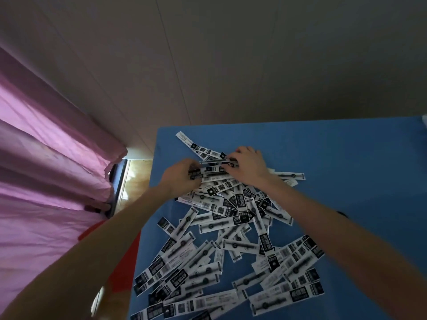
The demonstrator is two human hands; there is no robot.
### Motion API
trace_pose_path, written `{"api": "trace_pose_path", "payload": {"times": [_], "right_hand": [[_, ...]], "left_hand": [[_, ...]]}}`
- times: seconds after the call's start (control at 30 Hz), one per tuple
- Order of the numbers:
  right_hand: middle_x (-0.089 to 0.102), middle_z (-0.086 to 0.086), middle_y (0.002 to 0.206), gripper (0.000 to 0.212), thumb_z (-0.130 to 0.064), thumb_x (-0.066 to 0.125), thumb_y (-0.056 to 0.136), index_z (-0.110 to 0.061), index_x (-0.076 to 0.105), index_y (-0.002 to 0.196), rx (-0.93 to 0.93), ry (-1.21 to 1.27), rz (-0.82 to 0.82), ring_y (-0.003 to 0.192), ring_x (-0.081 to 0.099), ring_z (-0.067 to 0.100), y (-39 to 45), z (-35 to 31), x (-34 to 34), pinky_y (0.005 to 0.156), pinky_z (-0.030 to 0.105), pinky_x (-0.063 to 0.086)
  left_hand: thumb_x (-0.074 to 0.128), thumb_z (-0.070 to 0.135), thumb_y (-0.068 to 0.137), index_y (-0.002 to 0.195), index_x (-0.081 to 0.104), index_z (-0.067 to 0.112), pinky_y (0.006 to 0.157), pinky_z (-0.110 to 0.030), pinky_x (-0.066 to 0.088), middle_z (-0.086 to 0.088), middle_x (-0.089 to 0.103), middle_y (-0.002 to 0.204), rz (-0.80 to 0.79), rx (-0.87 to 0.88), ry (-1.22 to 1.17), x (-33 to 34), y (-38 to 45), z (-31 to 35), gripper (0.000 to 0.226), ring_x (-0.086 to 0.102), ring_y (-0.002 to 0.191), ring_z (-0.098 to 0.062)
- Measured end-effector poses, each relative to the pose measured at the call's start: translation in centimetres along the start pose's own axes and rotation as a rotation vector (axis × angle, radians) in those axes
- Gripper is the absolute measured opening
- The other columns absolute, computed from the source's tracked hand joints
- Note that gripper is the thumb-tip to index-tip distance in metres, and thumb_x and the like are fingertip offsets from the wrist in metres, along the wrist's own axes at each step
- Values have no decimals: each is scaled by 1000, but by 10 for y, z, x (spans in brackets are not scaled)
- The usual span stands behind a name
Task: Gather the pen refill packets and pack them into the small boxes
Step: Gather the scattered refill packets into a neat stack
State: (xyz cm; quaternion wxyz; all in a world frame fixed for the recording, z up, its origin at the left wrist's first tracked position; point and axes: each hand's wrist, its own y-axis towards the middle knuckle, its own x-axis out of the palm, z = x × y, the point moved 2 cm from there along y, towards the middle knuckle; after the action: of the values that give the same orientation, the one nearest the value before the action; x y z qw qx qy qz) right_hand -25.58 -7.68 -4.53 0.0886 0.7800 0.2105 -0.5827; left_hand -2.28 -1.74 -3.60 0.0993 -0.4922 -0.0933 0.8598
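Several black-and-white pen refill packets [231, 245] lie scattered in a loose heap across the blue table [346, 158]. At the far end of the heap, my left hand [179, 176] grips the left ends of a small bundle of packets [213, 170]. My right hand [248, 163] is curled over the right part of the same bundle, its fingers on the packets. One long packet [184, 137] sticks out toward the table's far left corner. No small box is in view.
A pink curtain [46, 169] hangs along the left side, close to the table's left edge. A red object [124, 262] shows beside that edge, below my left forearm. A pale wall [231, 54] stands behind the table. Something white [424, 118] peeks in at the far right corner.
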Motion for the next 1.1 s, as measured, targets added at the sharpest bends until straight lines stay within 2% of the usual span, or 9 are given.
{"api": "trace_pose_path", "payload": {"times": [0.13, 0.23, 0.3, 0.37, 0.5, 0.7, 0.87, 1.0, 1.1], "right_hand": [[67, -3, 120, 46, -60, 50, 99, -27, 70, 125, 10, 103, 73, 119, 54, 20, -12, 19, -11, 103, 41, 39], [61, 0, 138, 43, -52, 55, 100, -24, 68, 130, 106, 150, 116, 133, 46, 23, -23, 42, -10, 111, 47, 36], [51, 6, 150, 48, -46, 57, 100, -19, 61, 139, 247, 180, 150, 141, 39, 28, -35, 56, -8, 116, 51, 33], [40, 13, 156, 54, -44, 57, 100, -14, 53, 145, 445, 239, 237, 146, 32, 33, -55, 68, -5, 119, 53, 30], [27, 23, 163, 66, -48, 51, 103, -7, 37, 153, 702, 297, 314, 152, 20, 41, -91, 70, 13, 124, 57, 19], [31, 23, 161, 65, -48, 49, 104, -3, 40, 151, 528, 395, 289, 151, 25, 39, -83, 32, 29, 123, 57, 26], [22, 9, 168, 57, -33, 52, 107, -7, 36, 155, 386, 674, 315, 156, 18, 23, -68, 3, 19, 127, 41, 21], [38, 9, 159, 48, -25, 55, 105, -7, 45, 149, 424, 696, 483, 150, 32, 26, -75, 23, 17, 122, 50, 31], [37, 15, 159, 59, -38, 53, 103, -6, 39, 151, 547, 584, 435, 150, 29, 32, -69, 38, 19, 121, 55, 29]], "left_hand": [[67, 31, 90, 113, 58, 21, 84, -38, 49, 0, 63, 117, 111, -45, 2, -15, 14, -14, 27, 60, 110, -23], [64, 37, 95, 138, 49, 13, 106, -48, 43, -10, 48, 146, 99, -46, 80, -24, 36, -18, 52, 44, 135, -32], [58, 45, 100, 155, 34, 15, 119, -52, 30, -9, 24, 167, 36, -41, 133, -27, 48, -17, 67, 23, 152, -32], [48, 55, 102, 161, 25, 17, 124, -55, 21, -7, 9, 172, -8, -18, 219, -27, 59, -15, 74, 9, 157, -30], [28, 66, 103, 163, 17, 19, 125, -52, 11, -6, 6, 172, -103, -41, 309, -16, 69, -9, 78, 2, 158, -27], [28, 63, 104, 152, 40, 16, 117, -51, 30, -12, 37, 159, 57, -61, 331, 3, 53, 7, 68, 32, 145, -35], [31, 57, 105, 142, 54, 16, 111, -49, 35, -9, 53, 145, 145, 2, 320, 3, 42, 4, 60, 44, 135, -31], [33, 60, 105, 152, 42, 19, 120, -57, 26, -11, 26, 166, 131, -91, 225, -1, 40, -15, 63, 22, 152, -33], [28, 67, 103, 160, 28, 22, 125, -57, 11, -9, 8, 171, 49, -180, 188, 8, 37, -21, 73, 5, 157, -31]]}}
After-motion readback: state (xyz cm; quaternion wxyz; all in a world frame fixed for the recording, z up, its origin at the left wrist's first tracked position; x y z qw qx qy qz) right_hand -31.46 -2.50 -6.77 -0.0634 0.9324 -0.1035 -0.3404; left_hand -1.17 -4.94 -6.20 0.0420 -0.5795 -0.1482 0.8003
